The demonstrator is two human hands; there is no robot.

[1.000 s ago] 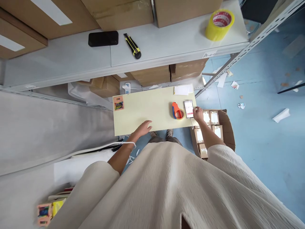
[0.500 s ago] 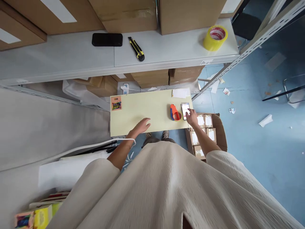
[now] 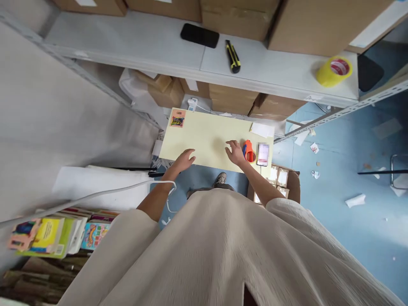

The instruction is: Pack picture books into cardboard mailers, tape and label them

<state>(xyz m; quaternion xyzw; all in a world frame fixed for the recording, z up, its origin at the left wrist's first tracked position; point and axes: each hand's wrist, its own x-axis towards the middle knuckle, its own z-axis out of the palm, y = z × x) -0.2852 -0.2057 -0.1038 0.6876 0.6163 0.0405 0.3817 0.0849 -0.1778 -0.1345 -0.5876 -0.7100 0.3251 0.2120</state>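
My left hand [image 3: 184,160] hovers over the front edge of the pale yellow table [image 3: 204,131], fingers apart and nothing in them. Also open, my right hand [image 3: 235,152] is over the table's right half, just left of an orange and blue tape dispenser [image 3: 248,149]. Right of the dispenser lies a phone [image 3: 263,154] with a lit screen. At the table's far left corner is a small pink card or booklet [image 3: 177,118] with a colourful picture. White papers [image 3: 262,129] rest near the far right corner.
Above the table runs a grey shelf [image 3: 143,46] with cartons, a black phone [image 3: 199,35], a box cutter [image 3: 233,57] and yellow tape [image 3: 334,71]. An open carton of small boxes [image 3: 282,177] stands at right. Books [image 3: 51,235] and a white cable [image 3: 117,189] are at left.
My right hand has left the lit phone and moved left past the tape dispenser. My left hand stays open near the table edge. The camera view has turned and shifted left.
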